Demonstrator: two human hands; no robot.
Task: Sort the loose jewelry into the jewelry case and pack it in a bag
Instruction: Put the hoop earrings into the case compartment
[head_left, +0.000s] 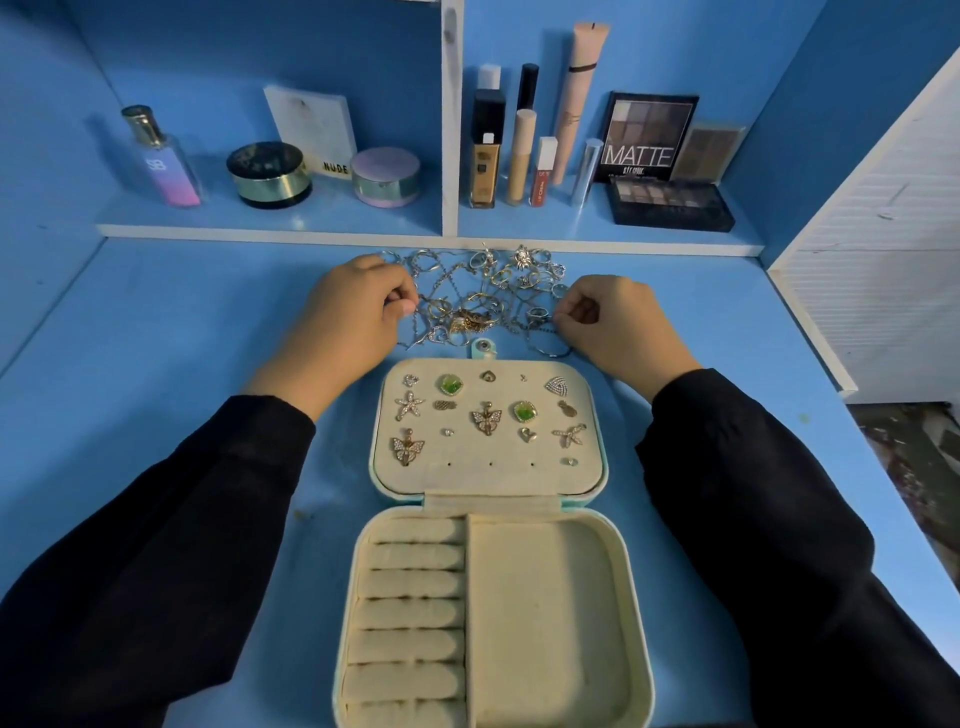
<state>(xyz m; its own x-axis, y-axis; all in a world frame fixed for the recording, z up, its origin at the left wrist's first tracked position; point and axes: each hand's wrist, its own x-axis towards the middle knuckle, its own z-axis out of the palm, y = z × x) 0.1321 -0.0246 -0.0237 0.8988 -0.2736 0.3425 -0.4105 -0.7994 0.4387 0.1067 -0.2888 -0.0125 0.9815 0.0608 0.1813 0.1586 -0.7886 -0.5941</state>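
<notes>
The jewelry case (637, 597) lay open and flat on the blue table (156, 338), right in front of the person. Its far half was a cream panel (491, 473) pinned with earrings: butterflies, starfish, two green stones. Its near half held a column of ring rolls (415, 587) beside one open compartment (540, 613).

Just beyond the case's snap tab sat the loose jewelry (483, 291), a tangle of chains and rings reaching back to the shelf edge (270, 229). Both hands were at that tangle, one on each side, with the case between the black sleeves.

The left hand (348, 312) was at the pile's left edge, fingers curled in against the thumb. I could not tell whether it had hold of a piece.

The right hand (618, 322) was at the right edge, thumb and forefinger pinched on a thin chain (545, 347) that looped down toward the case's far corner.

Cosmetics (519, 156) stood on the shelf behind.
</notes>
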